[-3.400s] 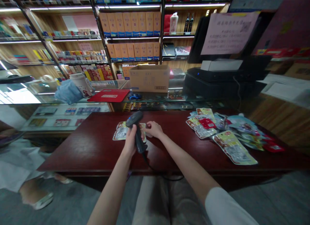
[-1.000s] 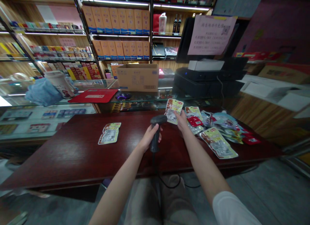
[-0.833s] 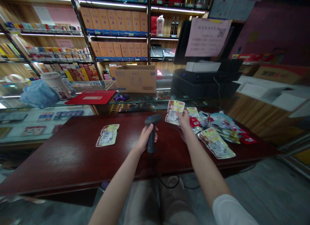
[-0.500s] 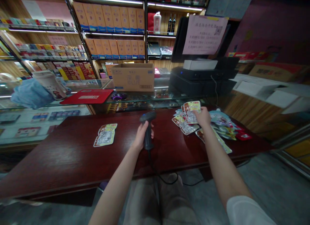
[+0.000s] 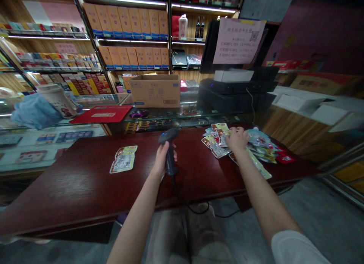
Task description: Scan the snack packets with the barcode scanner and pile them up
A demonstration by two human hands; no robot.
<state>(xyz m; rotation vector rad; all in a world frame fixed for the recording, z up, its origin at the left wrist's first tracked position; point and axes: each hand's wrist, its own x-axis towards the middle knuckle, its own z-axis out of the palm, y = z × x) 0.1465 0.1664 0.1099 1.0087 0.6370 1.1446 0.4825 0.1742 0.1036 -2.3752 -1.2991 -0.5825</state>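
Left hand curled; right hand palm-down, grip unclear.

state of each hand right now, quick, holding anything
Left hand: closed, holding the black scanner.
Right hand: at the packets; whether it grips one cannot be told.

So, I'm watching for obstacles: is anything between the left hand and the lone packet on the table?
Nothing visible is: only tabletop shows between the left hand, which holds the scanner, and the lone packet.
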